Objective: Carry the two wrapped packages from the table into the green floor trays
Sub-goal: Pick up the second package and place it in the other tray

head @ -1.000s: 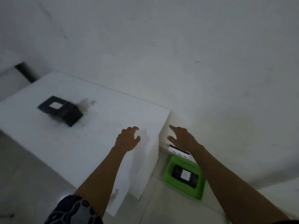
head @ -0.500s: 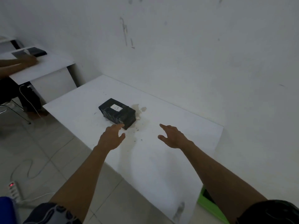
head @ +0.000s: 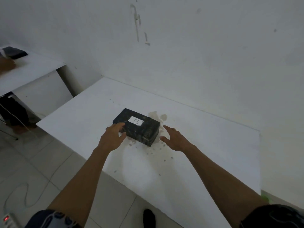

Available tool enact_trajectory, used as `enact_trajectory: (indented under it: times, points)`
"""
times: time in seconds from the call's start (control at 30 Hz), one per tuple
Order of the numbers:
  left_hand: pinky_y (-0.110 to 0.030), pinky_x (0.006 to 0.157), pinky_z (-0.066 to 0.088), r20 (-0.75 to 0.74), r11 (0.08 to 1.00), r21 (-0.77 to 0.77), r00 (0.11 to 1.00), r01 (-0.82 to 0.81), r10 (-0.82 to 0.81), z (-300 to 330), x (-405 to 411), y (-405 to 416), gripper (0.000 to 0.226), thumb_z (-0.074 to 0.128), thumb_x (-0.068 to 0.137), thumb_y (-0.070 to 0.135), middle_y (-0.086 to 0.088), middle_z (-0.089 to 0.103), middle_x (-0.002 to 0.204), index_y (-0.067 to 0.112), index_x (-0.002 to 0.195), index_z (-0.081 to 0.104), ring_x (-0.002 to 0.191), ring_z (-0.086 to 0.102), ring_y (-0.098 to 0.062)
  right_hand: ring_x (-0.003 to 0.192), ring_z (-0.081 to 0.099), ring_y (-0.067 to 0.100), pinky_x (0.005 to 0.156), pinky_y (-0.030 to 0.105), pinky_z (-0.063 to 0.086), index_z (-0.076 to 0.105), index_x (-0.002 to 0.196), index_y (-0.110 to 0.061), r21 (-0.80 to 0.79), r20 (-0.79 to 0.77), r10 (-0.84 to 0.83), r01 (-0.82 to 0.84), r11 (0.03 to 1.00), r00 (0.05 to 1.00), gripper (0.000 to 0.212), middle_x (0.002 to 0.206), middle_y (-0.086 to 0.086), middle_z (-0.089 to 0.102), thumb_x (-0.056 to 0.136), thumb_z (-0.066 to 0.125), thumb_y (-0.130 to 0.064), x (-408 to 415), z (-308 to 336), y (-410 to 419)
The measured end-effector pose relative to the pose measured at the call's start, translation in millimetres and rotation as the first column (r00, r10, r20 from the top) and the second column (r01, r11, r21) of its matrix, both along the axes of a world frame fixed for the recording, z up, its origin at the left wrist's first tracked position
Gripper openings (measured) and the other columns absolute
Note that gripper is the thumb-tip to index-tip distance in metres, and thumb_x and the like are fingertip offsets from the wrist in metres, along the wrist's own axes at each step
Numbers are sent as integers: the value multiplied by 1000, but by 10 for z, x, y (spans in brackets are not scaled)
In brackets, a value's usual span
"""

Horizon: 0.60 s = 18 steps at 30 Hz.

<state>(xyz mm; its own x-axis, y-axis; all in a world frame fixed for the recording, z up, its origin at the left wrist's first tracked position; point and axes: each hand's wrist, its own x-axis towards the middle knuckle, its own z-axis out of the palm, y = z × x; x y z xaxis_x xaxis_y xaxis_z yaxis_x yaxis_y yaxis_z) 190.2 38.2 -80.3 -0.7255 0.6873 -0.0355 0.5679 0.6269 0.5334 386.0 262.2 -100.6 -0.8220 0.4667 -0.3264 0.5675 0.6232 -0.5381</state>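
A black wrapped package [head: 139,129] with a white label lies on the white table [head: 205,145], near its middle. My left hand [head: 113,137] rests against the package's near left corner, fingers spread over its top edge. My right hand [head: 174,139] hovers open just right of the package, a small gap away from its side. A sliver of a green tray [head: 264,197] shows below the table's right corner; its inside is hidden.
A second white table [head: 29,71] stands at far left with a dark object [head: 14,52] and another person's hand [head: 6,65] on it. A power strip [head: 7,219] and cable [head: 28,191] lie on the tiled floor. Stains and crumbs surround the package.
The view swung left from the green tray toward the table. Both hands moved forward to the package; my left hand now touches it and my right hand is beside it.
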Motion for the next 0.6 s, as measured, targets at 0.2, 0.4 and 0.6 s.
enact_trajectory:
  times: [0.2,0.4,0.6]
  points:
    - [-47,100,47,45,997,25,996,77,-78,-129,-791,252,53,59,94,29,-12,54,136,18,143,44,122,53,-32,152,33,32,122,51,32,13,164,-24,-193,-70,-243,226,955,968,81,168,10,26,99,49,-57,-497,-194,-49]
    - [-48,107,43,212,988,69,966,138,-150,-368,-1450,583,67,60,93,34,-12,36,149,24,151,27,133,44,-31,152,33,33,121,55,34,14,163,-28,-352,-149,-517,444,824,843,86,167,10,29,95,60,-54,-792,-407,-211]
    - [-50,108,44,407,962,143,872,235,-273,-746,-1775,754,87,63,89,44,-9,29,156,27,156,11,138,39,-29,135,53,32,106,48,52,16,163,-32,-485,-190,-753,607,630,630,87,157,10,44,93,67,-46,-999,-603,-414]
